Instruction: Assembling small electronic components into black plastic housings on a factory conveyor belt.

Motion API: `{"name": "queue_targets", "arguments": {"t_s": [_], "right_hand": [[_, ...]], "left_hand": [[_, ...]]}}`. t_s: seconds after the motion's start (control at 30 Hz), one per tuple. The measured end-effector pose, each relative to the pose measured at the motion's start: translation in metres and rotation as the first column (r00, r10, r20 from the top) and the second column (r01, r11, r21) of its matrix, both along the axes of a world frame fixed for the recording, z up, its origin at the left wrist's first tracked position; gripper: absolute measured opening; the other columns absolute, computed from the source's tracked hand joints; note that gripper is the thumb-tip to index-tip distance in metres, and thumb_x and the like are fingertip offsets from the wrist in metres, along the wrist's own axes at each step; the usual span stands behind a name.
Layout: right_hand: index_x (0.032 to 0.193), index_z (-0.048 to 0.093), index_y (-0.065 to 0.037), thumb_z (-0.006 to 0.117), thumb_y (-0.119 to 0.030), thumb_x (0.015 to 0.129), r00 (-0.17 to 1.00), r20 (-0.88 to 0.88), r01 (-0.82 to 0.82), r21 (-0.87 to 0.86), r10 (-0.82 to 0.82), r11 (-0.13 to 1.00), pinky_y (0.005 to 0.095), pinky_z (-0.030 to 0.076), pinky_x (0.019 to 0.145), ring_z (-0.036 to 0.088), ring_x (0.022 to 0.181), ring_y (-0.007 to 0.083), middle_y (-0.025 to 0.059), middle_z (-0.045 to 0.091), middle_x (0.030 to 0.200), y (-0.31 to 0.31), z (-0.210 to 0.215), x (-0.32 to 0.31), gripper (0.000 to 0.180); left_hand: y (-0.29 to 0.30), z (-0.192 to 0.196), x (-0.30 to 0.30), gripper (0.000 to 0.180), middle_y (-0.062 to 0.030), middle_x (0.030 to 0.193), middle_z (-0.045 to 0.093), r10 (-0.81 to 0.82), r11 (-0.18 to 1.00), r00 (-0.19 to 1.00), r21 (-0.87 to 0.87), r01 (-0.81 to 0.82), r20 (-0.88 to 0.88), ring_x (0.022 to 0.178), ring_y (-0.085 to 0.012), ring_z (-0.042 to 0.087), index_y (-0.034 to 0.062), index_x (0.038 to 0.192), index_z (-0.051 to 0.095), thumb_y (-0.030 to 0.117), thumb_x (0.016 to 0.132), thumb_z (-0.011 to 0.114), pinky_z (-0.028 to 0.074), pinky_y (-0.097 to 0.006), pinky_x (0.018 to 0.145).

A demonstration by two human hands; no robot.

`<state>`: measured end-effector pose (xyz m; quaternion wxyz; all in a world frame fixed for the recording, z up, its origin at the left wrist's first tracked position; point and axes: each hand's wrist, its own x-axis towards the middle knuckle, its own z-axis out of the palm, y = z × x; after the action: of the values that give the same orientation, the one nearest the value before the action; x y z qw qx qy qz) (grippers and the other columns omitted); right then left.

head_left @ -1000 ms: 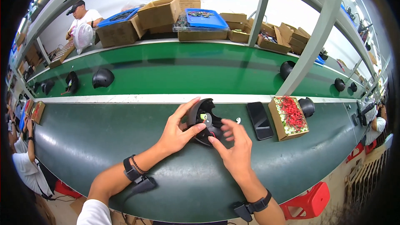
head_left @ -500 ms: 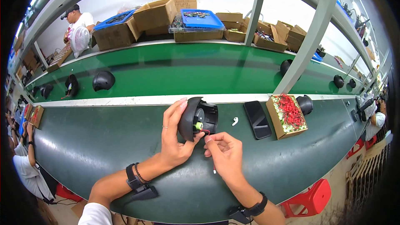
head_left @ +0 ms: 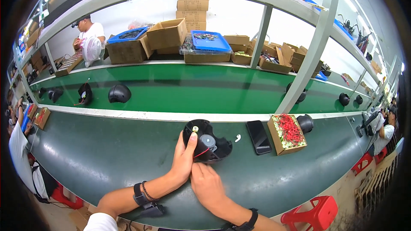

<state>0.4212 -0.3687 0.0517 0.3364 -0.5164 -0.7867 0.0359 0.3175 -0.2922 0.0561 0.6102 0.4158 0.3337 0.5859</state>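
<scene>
My left hand (head_left: 183,156) grips a black rounded plastic shell (head_left: 220,151) by its left side, the hollow facing up. Inside the shell are a round grey part (head_left: 208,141) and a small light-green piece (head_left: 195,129), with my left thumb right at the green piece. A thin red wire (head_left: 201,153) runs from inside the shell down over its lower rim to my right hand (head_left: 206,185). That hand is closed just below the shell, beside my left wrist. Its fingertips are partly hidden and slightly blurred.
Right of the shell lie a white earbud (head_left: 238,137), a black phone (head_left: 258,137) and a carton (head_left: 287,134) of red wires with light-green pieces. Another black shell (head_left: 305,123) sits behind the carton. Beyond the white ledge, a green belt (head_left: 192,87) carries several shells. A metal post (head_left: 306,60) rises at right.
The shell has turned so its hollow faces up toward me. My right hand has moved left and down, below the shell's rim. The whole view has shifted slightly.
</scene>
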Motion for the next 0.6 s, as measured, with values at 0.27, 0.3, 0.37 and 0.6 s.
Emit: {"name": "queue_targets", "arguments": {"t_s": [0.27, 0.3, 0.37, 0.6], "right_hand": [[0.126, 0.071, 0.001, 0.073, -0.011, 0.097, 0.919, -0.315, -0.338, -0.320, 0.238, 0.885, 0.0452, 0.060, 0.093, 0.074, 0.105, 0.0393, 0.0215, 0.074, 0.118, -0.024, 0.005, 0.009, 0.031], [0.126, 0.071, 0.001, 0.073, -0.011, 0.097, 0.926, -0.304, -0.319, -0.321, 0.223, 0.891, 0.0452, 0.060, 0.093, 0.074, 0.105, 0.0393, 0.0215, 0.074, 0.118, -0.022, 0.011, 0.020, 0.031], [0.117, 0.076, -0.002, 0.077, -0.014, 0.097, 0.920, -0.390, -0.196, -0.350, 0.048, 0.916, 0.0381, 0.063, 0.085, 0.078, 0.093, 0.0273, 0.0165, 0.078, 0.108, -0.017, 0.030, 0.047, 0.024], [0.119, 0.069, 0.000, 0.073, -0.008, 0.095, 0.846, -0.387, 0.463, 0.192, -0.367, 0.865, 0.0395, 0.058, 0.088, 0.072, 0.096, 0.0253, 0.0150, 0.074, 0.106, 0.059, 0.076, 0.189, 0.026]], "left_hand": [[0.005, -0.009, -0.064, 0.047, -0.0075, 0.127, 0.069, -0.049, 0.995, 0.995, -0.088, 0.041, -0.089, 0.114, -0.0169, 0.066, 0.0030, 0.140, 0.061, 0.041, 0.112, 0.059, 0.052, -0.036, 0.104], [0.012, -0.014, -0.071, 0.046, -0.0071, 0.125, 0.070, -0.059, 0.996, 0.990, -0.069, 0.051, -0.128, 0.113, -0.0165, 0.066, 0.0028, 0.138, 0.062, 0.040, 0.111, 0.059, 0.052, -0.035, 0.103], [0.021, -0.005, -0.091, 0.042, -0.0063, 0.123, 0.071, -0.068, 0.997, 0.968, -0.044, 0.059, -0.240, 0.113, -0.0158, 0.066, 0.0023, 0.135, 0.065, 0.036, 0.111, 0.060, 0.052, -0.033, 0.101], [0.033, 0.022, -0.143, 0.042, -0.0035, 0.112, 0.070, -0.225, 0.967, 0.743, -0.054, 0.247, -0.631, 0.104, -0.0123, 0.062, -0.0022, 0.132, 0.067, 0.030, 0.105, 0.069, 0.051, -0.031, 0.093]]}}
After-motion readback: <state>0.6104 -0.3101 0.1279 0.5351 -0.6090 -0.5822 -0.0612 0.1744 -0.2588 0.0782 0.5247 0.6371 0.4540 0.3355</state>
